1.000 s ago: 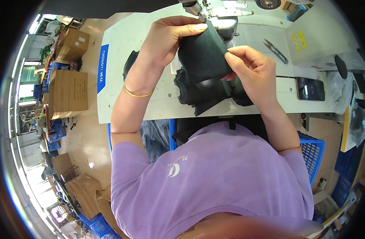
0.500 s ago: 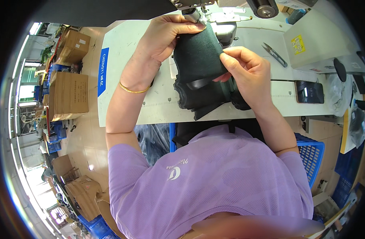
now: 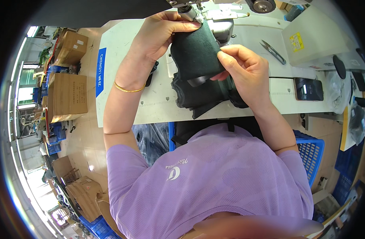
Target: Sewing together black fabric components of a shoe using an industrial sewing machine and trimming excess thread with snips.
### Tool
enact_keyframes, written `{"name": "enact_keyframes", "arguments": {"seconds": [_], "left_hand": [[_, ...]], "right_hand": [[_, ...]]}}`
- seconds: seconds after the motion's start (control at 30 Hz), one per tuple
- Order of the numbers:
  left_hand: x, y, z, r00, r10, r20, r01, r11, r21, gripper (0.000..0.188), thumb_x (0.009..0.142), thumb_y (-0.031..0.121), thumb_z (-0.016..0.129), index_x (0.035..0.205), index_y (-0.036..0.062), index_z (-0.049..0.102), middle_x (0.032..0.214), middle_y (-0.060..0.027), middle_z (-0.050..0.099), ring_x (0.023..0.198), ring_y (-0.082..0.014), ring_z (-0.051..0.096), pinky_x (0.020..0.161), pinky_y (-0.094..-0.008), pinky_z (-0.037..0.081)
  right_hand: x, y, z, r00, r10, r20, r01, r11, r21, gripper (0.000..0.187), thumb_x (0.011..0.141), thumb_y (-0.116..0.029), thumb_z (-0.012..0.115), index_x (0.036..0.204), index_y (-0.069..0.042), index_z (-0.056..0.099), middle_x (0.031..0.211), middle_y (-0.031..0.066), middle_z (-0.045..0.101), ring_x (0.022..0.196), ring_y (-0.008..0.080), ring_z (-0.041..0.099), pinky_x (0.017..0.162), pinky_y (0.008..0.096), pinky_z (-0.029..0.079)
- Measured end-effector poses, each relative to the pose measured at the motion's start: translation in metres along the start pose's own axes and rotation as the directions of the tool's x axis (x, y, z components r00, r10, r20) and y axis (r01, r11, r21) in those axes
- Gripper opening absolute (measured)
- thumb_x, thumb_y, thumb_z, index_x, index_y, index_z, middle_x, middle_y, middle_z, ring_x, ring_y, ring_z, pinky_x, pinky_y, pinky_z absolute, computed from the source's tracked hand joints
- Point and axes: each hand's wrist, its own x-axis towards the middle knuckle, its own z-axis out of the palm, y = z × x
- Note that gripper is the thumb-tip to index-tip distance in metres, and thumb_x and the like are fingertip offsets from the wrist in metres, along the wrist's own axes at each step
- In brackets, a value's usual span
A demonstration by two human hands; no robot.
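Note:
A dark green piece of fabric (image 3: 195, 55) stretches between my hands, its far edge at the needle end of a sewing machine (image 3: 189, 12). My left hand (image 3: 162, 34) pinches the far left corner, thumb on top, right beside the presser foot. On the fabric's right edge, my right hand (image 3: 245, 67) closes thumb and fingers in a pinch. Under the held piece lies a pile of dark fabric pieces (image 3: 202, 97) near the table's front edge. The underside of the held piece is hidden.
Thread snips (image 3: 273, 51) and a black phone (image 3: 308, 88) lie on the white table (image 3: 126, 105) to the right. Beyond them stands a pale box-like cover (image 3: 318, 44). A blue basket (image 3: 310, 153) is by my right side; cardboard boxes (image 3: 69, 95) stand at left.
The whole view has shifted slightly, moving things a little left and up. My hands keep their pinches, and the fabric stays at the needle; its near edge hangs slightly differently.

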Motion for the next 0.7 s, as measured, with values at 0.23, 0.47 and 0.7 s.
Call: {"name": "enact_keyframes", "arguments": {"seconds": [0.23,0.47,0.7], "left_hand": [[0.015,-0.014,-0.027,0.999,0.054,-0.007,-0.053,0.994,0.099,0.018,0.084,0.0,0.072,0.102,-0.0043,0.068,0.096,-0.011,0.071,0.092,-0.018,0.067,0.087,-0.0309,0.052],[0.011,-0.007,-0.024,0.999,0.047,0.002,-0.046,0.981,0.187,0.019,0.085,0.003,0.073,0.102,-0.0042,0.068,0.098,-0.0108,0.07,0.092,-0.0173,0.067,0.088,-0.0307,0.052],[0.016,-0.001,-0.034,0.972,-0.063,0.226,0.007,0.971,0.239,0.021,0.086,0.007,0.073,0.104,-0.003,0.07,0.097,-0.0083,0.071,0.092,-0.013,0.066,0.088,-0.0272,0.05]], "right_hand": [[0.003,0.001,0.001,0.999,-0.033,0.004,0.033,0.999,-0.039,0.018,0.095,-0.011,0.062,0.101,0.006,0.067,0.082,0.0079,0.069,0.068,0.0159,0.07,0.06,0.023,0.055],[-0.005,0.0,-0.004,1.0,-0.004,0.023,0.006,0.997,-0.083,0.02,0.096,-0.014,0.062,0.101,0.004,0.067,0.081,0.0078,0.069,0.069,0.0153,0.07,0.061,0.0232,0.054],[-0.008,-0.001,-0.001,0.997,0.054,0.062,-0.051,0.997,-0.05,0.019,0.096,-0.014,0.062,0.1,0.004,0.067,0.079,0.0082,0.069,0.067,0.0132,0.069,0.061,0.0231,0.054]]}}
